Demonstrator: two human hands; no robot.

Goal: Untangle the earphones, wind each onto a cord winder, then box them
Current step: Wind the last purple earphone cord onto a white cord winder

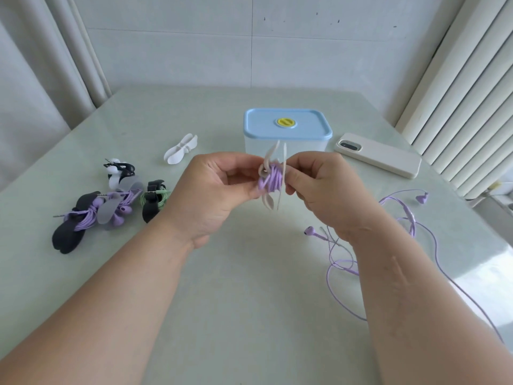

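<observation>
Above the middle of the table, my left hand (pixel 219 187) and my right hand (pixel 319 187) both pinch a beige cord winder (pixel 273 159) with a purple earphone cord (pixel 270 180) coiled around its middle. A second purple earphone (pixel 410 220) lies loose and looped on the table at the right, its buds spread apart. A bare white winder (pixel 180 150) lies at the back left. The box (pixel 286 134), clear with a blue lid and a yellow knob, stands closed behind my hands.
Several wound earphones on winders lie at the left: purple on black and grey (pixel 91 215), green on black (pixel 154 198), white and black (pixel 119 170). A white phone (pixel 380 155) lies right of the box. Curtains hang at both sides.
</observation>
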